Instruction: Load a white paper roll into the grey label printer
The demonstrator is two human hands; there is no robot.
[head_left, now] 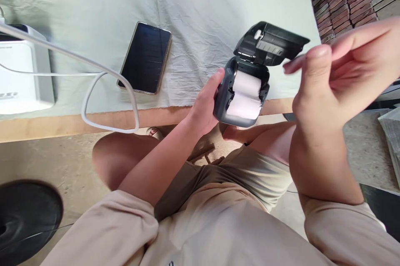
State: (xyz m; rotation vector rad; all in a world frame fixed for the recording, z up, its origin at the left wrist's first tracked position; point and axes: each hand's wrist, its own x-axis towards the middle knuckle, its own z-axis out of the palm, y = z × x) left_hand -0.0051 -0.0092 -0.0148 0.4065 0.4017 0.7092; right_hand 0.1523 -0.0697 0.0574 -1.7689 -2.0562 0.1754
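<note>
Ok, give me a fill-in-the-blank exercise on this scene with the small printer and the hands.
1. The left hand holds a small dark printer whose lid is ____.
2. Inside the printer sits a roll of ____ paper.
3. The right hand is raised beside the lid and holds ____.
4. On the pale cloth, left of the printer, a ____ lies with its dark screen up.

Missing words: open; white; nothing; phone

Dark grey printer [242, 95], lid up (white paper roll [245, 97] inside), above the lap.
</note>
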